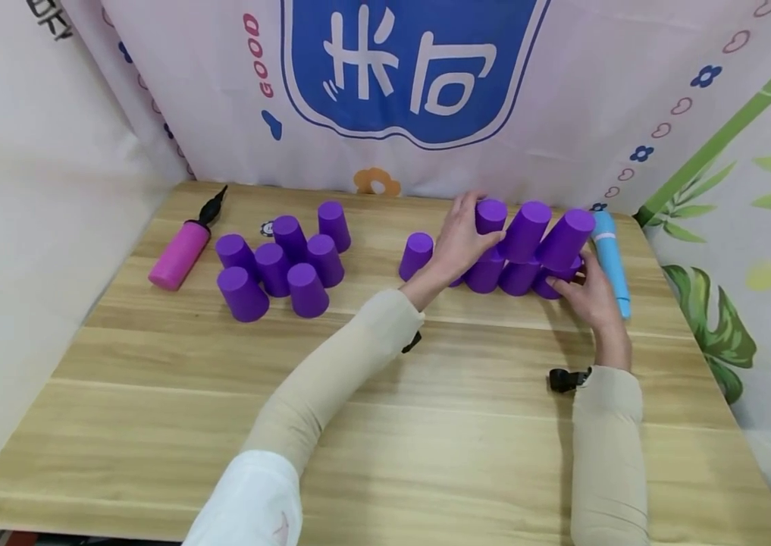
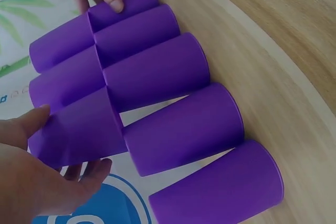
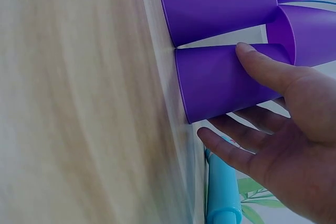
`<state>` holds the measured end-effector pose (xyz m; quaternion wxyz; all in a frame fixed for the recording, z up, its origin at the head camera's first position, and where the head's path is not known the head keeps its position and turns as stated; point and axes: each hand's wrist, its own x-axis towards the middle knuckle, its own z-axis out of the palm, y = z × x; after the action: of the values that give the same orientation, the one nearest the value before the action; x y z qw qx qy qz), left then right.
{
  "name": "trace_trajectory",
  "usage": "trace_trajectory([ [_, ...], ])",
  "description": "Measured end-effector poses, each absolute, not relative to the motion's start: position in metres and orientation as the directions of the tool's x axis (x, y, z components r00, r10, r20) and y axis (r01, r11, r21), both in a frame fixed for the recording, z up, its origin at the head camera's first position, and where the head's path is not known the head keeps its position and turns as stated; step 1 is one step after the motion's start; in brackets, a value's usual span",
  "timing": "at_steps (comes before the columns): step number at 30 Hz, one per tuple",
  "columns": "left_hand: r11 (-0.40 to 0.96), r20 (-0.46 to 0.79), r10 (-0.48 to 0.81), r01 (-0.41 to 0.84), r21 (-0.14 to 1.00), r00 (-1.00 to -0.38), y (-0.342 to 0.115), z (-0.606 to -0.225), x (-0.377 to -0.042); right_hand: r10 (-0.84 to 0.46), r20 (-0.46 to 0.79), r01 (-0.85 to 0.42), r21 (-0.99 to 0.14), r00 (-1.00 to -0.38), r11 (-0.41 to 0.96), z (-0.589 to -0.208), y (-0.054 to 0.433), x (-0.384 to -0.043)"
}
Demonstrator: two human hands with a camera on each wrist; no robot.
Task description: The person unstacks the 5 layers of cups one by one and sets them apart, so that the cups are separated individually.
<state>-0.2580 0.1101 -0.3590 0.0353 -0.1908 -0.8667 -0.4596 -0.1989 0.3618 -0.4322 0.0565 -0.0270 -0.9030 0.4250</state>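
Upside-down purple cups stand in a two-level row at the right of the head view. My left hand [image 1: 459, 241] holds the left upper cup [image 2: 79, 129] between thumb and fingers; its rim rests across lower cups in the left wrist view. Beside it sit two more upper cups, the middle one [image 1: 527, 231] and the right one [image 1: 568, 236]. My right hand [image 1: 593, 297] grips the rightmost lower cup [image 3: 220, 85], thumb on its near side and fingers around its outer side. One single cup [image 1: 416, 256] stands left of my left hand.
At the left stand several more upside-down purple cups [image 1: 273, 269] in a loose cluster. A pink hand pump [image 1: 182, 254] with a black nozzle lies beyond them. A light blue cylindrical object [image 1: 612, 262] lies right of the stack. A printed cloth [image 1: 562, 136] hangs behind the wooden table [image 1: 426, 455].
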Motion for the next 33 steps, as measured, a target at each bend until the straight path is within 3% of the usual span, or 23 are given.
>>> trace_trajectory([
  [12,0.474,0.350,0.241,0.424,0.771,-0.905,0.065,-0.352,-0.239,0.092,0.102,-0.020,-0.772,-0.991,0.635,-0.433,0.358,-0.199],
  [21,0.412,0.399,0.111,0.408,0.815,-0.910,-0.032,-0.349,-0.195,0.099,0.097,-0.012,-0.770,-0.990,0.637,-0.431,0.358,-0.200],
  [28,0.541,0.465,-0.005,0.388,0.746,-0.885,-0.113,-0.359,-0.145,0.098,0.101,-0.016,-0.770,-0.990,0.638,-0.430,0.358,-0.200],
  [33,0.573,0.379,-0.086,0.266,0.775,-0.921,-0.149,-0.372,-0.131,0.090,0.109,-0.027,-0.770,-0.990,0.637,-0.433,0.358,-0.199],
])
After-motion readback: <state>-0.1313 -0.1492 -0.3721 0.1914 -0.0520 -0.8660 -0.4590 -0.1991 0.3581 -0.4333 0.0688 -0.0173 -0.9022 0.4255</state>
